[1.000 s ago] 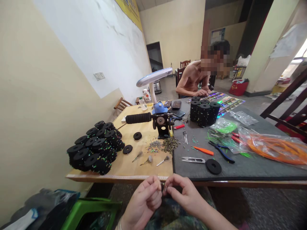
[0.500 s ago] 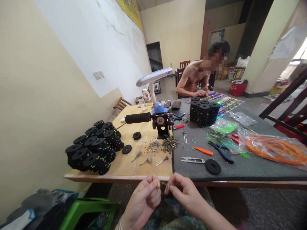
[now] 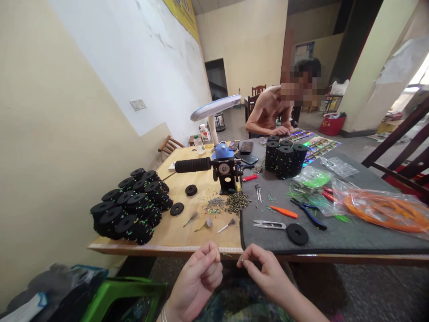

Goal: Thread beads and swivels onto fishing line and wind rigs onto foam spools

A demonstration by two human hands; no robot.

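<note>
My left hand point(image 3: 203, 275) is closed in a pinch in front of the table edge, and a tiny dark and greenish piece point(image 3: 227, 254) sticks out past its fingertips. To its right, my right hand point(image 3: 263, 268) pinches with thumb and forefinger at a very small pale thing point(image 3: 241, 260), too small to name. A short gap separates the two hands. On the table beyond them lie small thread snips point(image 3: 269, 224), a black foam spool point(image 3: 297, 234) and several little brushes point(image 3: 227, 225).
Stacked black foam spools point(image 3: 125, 205) stand left. A lamp point(image 3: 216, 107), a black clamp-like device point(image 3: 225, 174) and heaped small metal parts point(image 3: 237, 202) occupy the middle. Pliers point(image 3: 311, 214), an orange-handled tool point(image 3: 284, 211) and bagged orange tubing point(image 3: 378, 210) lie right. A co-worker point(image 3: 270, 112) sits opposite.
My hands have drawn slightly apart; the right has moved a little to the right, the left a little to the left. The small piece still shows at my left fingertips.
</note>
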